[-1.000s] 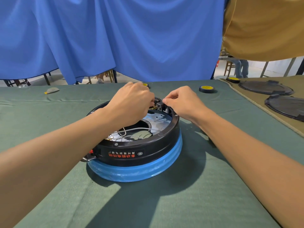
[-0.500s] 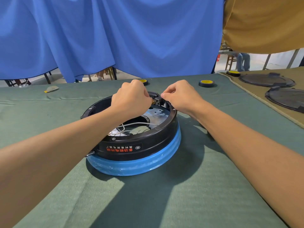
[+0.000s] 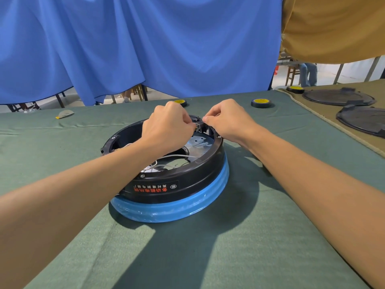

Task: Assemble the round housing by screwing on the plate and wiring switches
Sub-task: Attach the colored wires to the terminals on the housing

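A round black housing [image 3: 187,176] with a blue lower band stands upside down on the green cloth. Inside it lies a shiny metal plate [image 3: 198,142] with white wires [image 3: 173,157] over its centre hole. At the far rim sits a small black switch [image 3: 199,124]. My left hand [image 3: 168,128] is curled over the housing and pinches a wire end with a brass terminal right at the switch. My right hand [image 3: 227,119] pinches the switch from the right side. My fingers hide most of the switch.
Two yellow-topped black tape rolls [image 3: 261,103] [image 3: 180,102] lie beyond the housing, a third [image 3: 294,89] sits on the tan cloth at right. Black round covers [image 3: 337,98] [image 3: 362,120] lie at the far right. A blue curtain hangs behind the table.
Both hands stay at the switch on the far rim. The view has tilted, so the housing sits slightly higher in the frame; my hands have closed in a little on the switch.
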Demonstrator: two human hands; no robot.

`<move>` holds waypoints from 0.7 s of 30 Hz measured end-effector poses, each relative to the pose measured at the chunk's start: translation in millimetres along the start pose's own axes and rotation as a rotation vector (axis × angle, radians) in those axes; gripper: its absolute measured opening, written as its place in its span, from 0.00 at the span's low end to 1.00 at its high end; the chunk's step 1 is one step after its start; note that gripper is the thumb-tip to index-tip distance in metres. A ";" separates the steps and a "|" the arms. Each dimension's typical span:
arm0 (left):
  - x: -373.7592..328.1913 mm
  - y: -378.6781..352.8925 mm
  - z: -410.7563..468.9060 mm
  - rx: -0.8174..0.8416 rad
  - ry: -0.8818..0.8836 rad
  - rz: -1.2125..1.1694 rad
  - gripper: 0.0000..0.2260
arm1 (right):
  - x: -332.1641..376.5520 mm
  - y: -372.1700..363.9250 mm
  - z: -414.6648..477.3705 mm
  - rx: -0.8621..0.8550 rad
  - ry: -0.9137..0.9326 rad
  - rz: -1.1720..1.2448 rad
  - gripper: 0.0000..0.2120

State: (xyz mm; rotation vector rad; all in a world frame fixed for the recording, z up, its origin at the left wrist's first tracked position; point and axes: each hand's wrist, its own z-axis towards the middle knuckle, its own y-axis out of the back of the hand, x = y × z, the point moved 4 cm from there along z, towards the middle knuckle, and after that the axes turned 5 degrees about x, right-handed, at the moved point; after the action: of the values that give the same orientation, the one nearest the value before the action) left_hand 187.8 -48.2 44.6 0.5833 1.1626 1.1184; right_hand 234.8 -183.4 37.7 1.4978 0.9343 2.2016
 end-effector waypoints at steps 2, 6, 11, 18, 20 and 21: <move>-2.3 -0.3 -1.4 0.000 -0.008 0.004 0.06 | 0.1 0.1 -0.2 -0.001 0.000 -0.002 0.09; -0.2 2.1 -1.9 -0.045 0.007 0.026 0.07 | 0.0 -0.5 -0.8 0.004 -0.003 -0.004 0.09; 1.2 1.8 -3.0 -0.034 0.021 0.051 0.07 | 0.6 -0.7 -0.9 0.008 0.000 -0.001 0.09; -2.6 1.2 -5.2 -0.030 -0.005 0.067 0.07 | -0.1 -0.3 -0.4 0.003 -0.002 0.000 0.09; -2.2 0.8 -4.6 -0.032 -0.005 0.065 0.07 | -0.1 -0.8 -0.2 0.004 -0.002 0.002 0.09; -1.9 0.4 -4.2 -0.030 -0.004 0.066 0.07 | -0.2 -1.1 0.1 0.006 -0.002 0.004 0.09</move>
State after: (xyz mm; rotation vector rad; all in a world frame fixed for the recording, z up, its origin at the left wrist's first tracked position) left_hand 183.8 -50.5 44.3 0.6043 1.1281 1.1877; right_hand 234.9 -182.7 36.9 1.5056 0.9389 2.2018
